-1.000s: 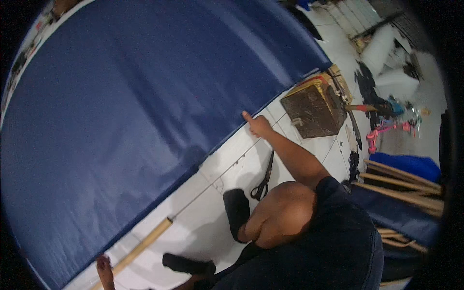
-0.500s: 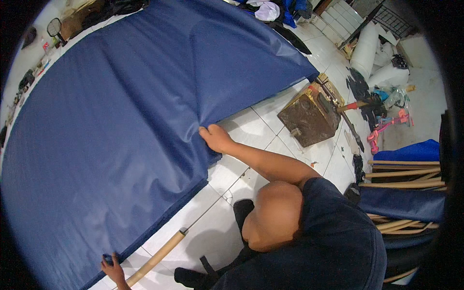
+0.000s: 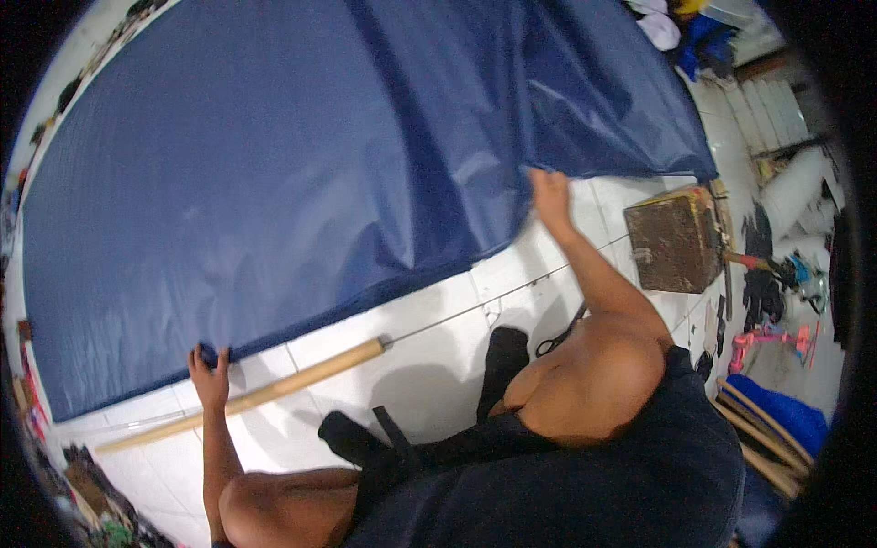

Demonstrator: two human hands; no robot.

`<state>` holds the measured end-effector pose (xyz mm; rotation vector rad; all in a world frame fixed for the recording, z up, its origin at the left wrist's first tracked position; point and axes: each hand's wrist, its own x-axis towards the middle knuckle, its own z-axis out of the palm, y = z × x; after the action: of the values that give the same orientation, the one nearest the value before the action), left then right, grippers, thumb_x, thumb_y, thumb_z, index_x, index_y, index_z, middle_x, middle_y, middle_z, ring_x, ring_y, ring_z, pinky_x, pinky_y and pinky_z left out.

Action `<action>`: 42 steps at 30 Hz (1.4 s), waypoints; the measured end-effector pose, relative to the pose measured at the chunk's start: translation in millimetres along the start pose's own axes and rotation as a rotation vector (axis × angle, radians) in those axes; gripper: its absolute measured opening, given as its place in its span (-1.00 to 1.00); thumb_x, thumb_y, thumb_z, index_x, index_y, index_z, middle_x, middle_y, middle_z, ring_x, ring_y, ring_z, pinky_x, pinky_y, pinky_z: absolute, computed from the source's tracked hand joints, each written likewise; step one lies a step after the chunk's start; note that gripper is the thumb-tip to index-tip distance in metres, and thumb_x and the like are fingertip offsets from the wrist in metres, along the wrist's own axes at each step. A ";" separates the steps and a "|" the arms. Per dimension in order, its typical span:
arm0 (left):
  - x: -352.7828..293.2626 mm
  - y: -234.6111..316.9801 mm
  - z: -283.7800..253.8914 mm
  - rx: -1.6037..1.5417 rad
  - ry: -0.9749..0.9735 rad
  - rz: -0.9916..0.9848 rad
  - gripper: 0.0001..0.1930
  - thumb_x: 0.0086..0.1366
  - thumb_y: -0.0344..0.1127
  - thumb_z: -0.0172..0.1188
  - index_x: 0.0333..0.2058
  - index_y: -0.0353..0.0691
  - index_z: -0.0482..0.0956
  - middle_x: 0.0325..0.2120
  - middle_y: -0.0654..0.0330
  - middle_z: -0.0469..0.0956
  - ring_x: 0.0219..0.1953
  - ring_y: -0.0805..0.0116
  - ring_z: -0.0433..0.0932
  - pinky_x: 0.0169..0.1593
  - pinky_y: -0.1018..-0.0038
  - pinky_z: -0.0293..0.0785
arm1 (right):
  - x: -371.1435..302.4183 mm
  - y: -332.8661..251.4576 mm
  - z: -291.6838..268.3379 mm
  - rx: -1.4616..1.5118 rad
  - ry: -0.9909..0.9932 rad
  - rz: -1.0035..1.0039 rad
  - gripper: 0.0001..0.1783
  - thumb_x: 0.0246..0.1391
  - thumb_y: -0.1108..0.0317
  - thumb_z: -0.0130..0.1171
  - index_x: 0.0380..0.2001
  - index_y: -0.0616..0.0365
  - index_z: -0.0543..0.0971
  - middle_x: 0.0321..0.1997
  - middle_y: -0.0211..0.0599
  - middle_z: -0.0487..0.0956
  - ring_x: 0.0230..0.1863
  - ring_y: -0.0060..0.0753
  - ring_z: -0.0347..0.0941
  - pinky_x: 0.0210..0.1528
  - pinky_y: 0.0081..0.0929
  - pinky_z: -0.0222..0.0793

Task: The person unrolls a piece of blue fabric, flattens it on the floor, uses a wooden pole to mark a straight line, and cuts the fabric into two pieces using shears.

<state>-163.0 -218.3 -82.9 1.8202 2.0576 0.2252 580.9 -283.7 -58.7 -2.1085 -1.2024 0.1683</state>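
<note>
A large dark blue sheet with a smooth, slightly shiny surface spreads over the floor in front of me. My right hand is closed on its near edge, lifting it, and folds run away from the grip. At the sheet's near left edge is my left hand, thumb and fingers on either side of a small dark patch. Whether that is a fold of the sheet or a separate thing, I cannot tell. Between the sheet and my feet lies a long tan tube, just right of my left hand.
A worn, dirty brown block-like box stands on the white tiles at right. Behind it are a white roll and a pink toy scooter. Tan poles lie at lower right. Black-handled scissors rest beside my knee.
My view has turned, so the sheet's near edge now lies more level. The right hand has drawn the edge rightward and the fold at its grip has shifted. The left hand stays at the edge.
</note>
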 end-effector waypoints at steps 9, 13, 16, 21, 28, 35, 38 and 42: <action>-8.7 -8.6 2.8 0.231 0.153 -0.173 -0.05 0.16 0.41 0.10 0.27 -0.28 0.24 0.29 -0.33 0.10 0.33 -0.34 0.07 0.31 -0.07 0.07 | -35.4 87.4 -52.5 0.458 -0.295 0.959 -0.27 -0.02 -0.43 0.13 -0.37 0.14 0.54 -0.54 -0.32 0.52 -0.54 -0.34 0.52 -0.49 -0.37 0.50; -10.5 -8.9 2.0 0.369 0.105 -0.269 0.06 0.13 0.50 0.01 0.31 -0.34 0.15 0.33 -0.31 0.03 0.38 -0.29 -0.03 0.32 -0.18 -0.04 | -66.0 40.4 -25.5 0.413 -0.544 0.920 -0.30 0.01 -0.35 0.19 -0.30 0.18 0.51 -0.42 -0.29 0.56 -0.33 -0.35 0.56 -0.32 -0.40 0.54; -12.3 -6.4 2.3 0.348 0.064 -0.268 0.07 0.13 0.51 0.00 0.32 -0.34 0.14 0.33 -0.30 0.03 0.39 -0.26 -0.02 0.33 -0.15 -0.04 | -70.7 43.5 -15.4 0.297 -0.585 0.790 -0.49 0.12 -0.13 0.22 -0.35 0.17 0.50 -0.52 -0.36 0.55 -0.47 -0.41 0.55 -0.42 -0.47 0.51; -16.1 -11.4 -6.1 0.363 0.019 -0.295 0.08 0.14 0.51 -0.01 0.32 -0.37 0.12 0.34 -0.28 0.02 0.39 -0.23 -0.03 0.37 -0.08 -0.07 | -75.2 39.9 -7.0 0.205 -0.584 0.687 -0.54 0.14 -0.07 0.22 -0.44 0.16 0.51 -0.58 -0.35 0.53 -0.54 -0.45 0.53 -0.48 -0.49 0.49; -7.9 -10.6 0.5 0.378 -0.063 -0.322 0.12 0.14 0.55 -0.07 0.35 -0.36 0.03 0.37 -0.28 -0.10 0.42 -0.20 -0.11 0.36 -0.13 -0.12 | -80.0 41.3 -16.2 0.114 -0.540 0.663 -0.42 0.13 -0.14 0.21 -0.64 0.20 0.54 -0.70 -0.30 0.53 -0.69 -0.47 0.47 -0.61 -0.51 0.39; -0.7 -76.7 11.3 0.358 0.010 -0.192 0.09 0.15 0.47 0.04 0.32 -0.42 0.04 0.31 -0.41 -0.04 0.36 -0.40 -0.06 0.34 -0.13 -0.04 | -68.3 -95.8 -16.2 -0.525 -0.648 -0.093 -0.51 0.08 -0.10 0.18 -0.33 0.17 0.62 -0.33 -0.06 0.64 -0.26 -0.01 0.60 -0.10 -0.10 0.49; 2.6 -78.0 21.2 0.302 0.017 -0.187 0.08 0.16 0.40 0.13 0.31 -0.49 0.04 0.29 -0.48 -0.07 0.33 -0.47 -0.06 0.34 -0.13 -0.04 | -89.5 -113.4 13.6 -0.357 -0.835 -0.754 -0.23 0.10 -0.05 0.18 0.33 -0.08 0.24 0.42 -0.02 0.15 0.43 0.16 0.02 0.37 0.06 0.04; -23.2 -39.7 12.0 0.179 0.241 -0.085 -0.10 0.25 0.30 0.09 0.33 -0.28 0.11 0.30 -0.44 -0.05 0.34 -0.35 0.04 0.33 0.04 0.10 | -114.0 -81.1 28.8 -0.477 -1.064 -0.648 -0.12 0.21 -0.13 0.03 0.45 -0.13 -0.08 0.55 -0.11 -0.24 0.53 0.13 -0.41 0.46 0.20 -0.43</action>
<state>-192.9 -248.4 -104.3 1.8819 2.3840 0.2542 447.2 -333.4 -54.4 -1.8490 -2.6975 0.8342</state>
